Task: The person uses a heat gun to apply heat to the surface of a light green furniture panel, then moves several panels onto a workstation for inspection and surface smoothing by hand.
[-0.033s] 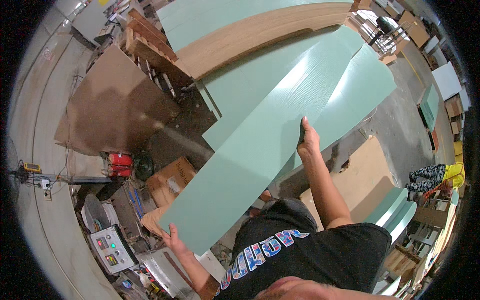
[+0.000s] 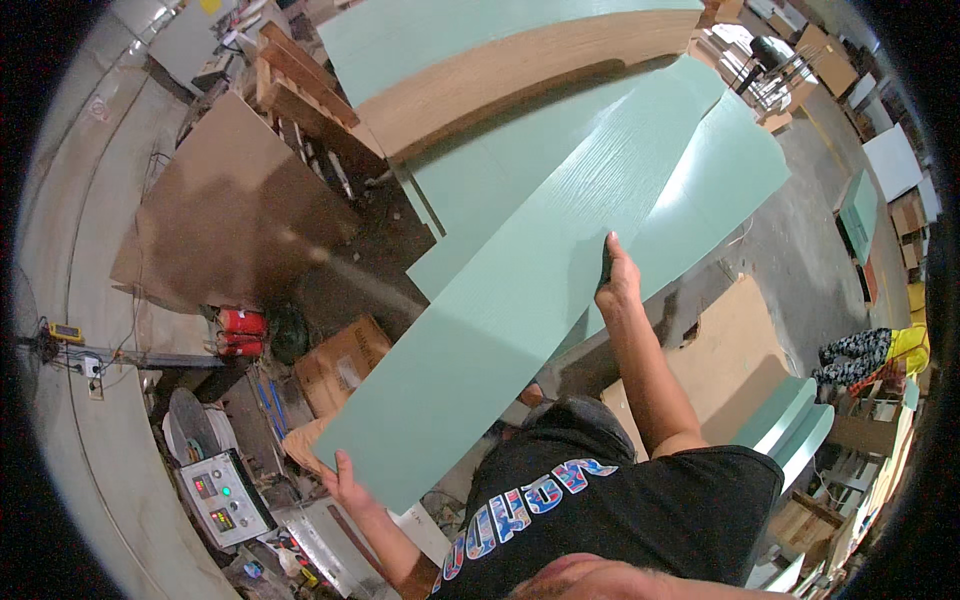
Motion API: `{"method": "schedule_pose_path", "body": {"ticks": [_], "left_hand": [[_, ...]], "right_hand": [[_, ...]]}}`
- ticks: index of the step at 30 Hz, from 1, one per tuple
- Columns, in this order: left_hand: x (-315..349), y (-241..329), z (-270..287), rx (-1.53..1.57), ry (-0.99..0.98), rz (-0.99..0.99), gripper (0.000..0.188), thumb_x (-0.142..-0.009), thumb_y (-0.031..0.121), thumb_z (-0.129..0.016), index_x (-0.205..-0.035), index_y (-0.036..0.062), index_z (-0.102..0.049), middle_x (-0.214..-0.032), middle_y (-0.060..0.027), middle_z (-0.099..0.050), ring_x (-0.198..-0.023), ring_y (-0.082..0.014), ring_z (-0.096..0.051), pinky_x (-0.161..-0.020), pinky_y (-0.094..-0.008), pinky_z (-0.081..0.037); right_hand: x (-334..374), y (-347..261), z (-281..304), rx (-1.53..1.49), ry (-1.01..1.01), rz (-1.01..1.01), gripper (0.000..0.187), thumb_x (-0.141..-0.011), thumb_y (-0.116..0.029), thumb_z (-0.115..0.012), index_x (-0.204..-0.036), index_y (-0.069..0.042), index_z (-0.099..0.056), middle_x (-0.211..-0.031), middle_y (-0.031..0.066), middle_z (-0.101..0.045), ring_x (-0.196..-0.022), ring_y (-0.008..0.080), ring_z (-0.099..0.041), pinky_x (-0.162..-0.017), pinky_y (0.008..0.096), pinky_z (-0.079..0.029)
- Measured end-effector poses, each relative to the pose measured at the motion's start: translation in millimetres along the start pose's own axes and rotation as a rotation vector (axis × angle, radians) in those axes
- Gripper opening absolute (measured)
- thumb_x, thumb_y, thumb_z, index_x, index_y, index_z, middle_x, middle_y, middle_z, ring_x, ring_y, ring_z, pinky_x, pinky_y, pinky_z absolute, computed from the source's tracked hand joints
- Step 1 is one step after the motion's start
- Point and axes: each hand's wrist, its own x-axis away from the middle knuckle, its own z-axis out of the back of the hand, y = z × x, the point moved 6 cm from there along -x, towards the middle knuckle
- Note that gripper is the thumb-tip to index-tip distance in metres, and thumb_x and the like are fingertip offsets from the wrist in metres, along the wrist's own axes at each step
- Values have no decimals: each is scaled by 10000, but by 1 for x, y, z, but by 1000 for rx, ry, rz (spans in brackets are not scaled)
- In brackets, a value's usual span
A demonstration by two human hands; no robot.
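A long pale green board slants across the middle, its near end low at left and its far end over other green panels. At the near left corner my left hand is closed on the edge, thumb on top. My right hand grips the right long edge about midway, thumb lying on the upper face and the other fingers hidden beneath. Fine ripples of reflected light show on the far half of the board.
Behind stands a thick stack of green-topped boards. At left are a brown sheet, red cylinders, a cardboard box and a control box with lit displays. Right of me lie a tan sheet and curved green pieces.
The board and both hands keep nearly the same place. The view has shifted very slightly.
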Motion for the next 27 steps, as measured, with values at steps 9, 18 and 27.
{"method": "schedule_pose_path", "body": {"ticks": [9,18,27], "left_hand": [[142,171,40,372,-89,-631,629,-808,208,-805,-1351,-35,-601,-1274,-195,-673,-1121,-294,-670,-986,-455,-533],[288,240,92,-139,-790,-1156,636,-878,104,-736,-1436,-69,-486,-1324,-304,-608,-1148,-349,-665,-966,-408,-562],[366,248,159,118,-716,-1307,629,-848,-36,-681,-1421,-199,-481,-1439,-402,-508,-1347,-428,-564,-1069,-402,-507]], "right_hand": [[88,-97,-118,-292,-392,51,496,-1072,-390,-571,-1378,-1,-556,-1303,191,-631,-1148,324,-652,-985,457,-576],[207,-55,-221,-60,-1118,-85,798,-993,-698,-514,-1537,-117,-460,-1494,153,-543,-1332,344,-540,-1085,597,-459],[215,23,-232,-60,-952,-242,570,-937,-741,-571,-968,-175,-636,-659,62,-605,-472,267,-597,-426,418,-533]]}}
